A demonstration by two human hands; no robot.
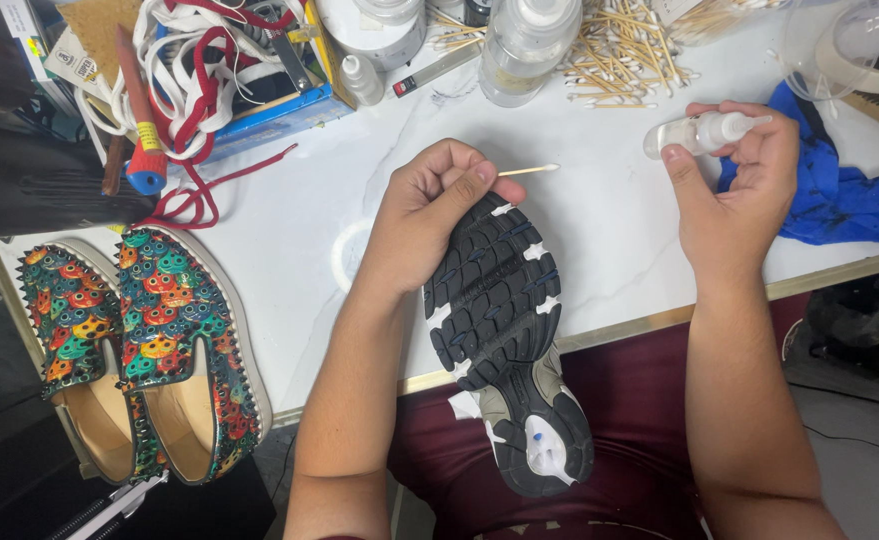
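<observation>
The left hand (424,215) was closed around the toe of a sneaker (504,340), held sole-up over the table (619,240) edge and lap; a cotton swab (527,171) was pinched between its fingers. The right hand (734,195) gripped a small clear bottle (699,133) above the table, near a blue cloth (839,205).

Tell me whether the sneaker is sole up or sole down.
Sole up: the sneaker's black tread faces the camera, held by the left hand.

Bare tabletop (619,240) between hands; cotton swabs (619,55) probably crowd beyond.
</observation>
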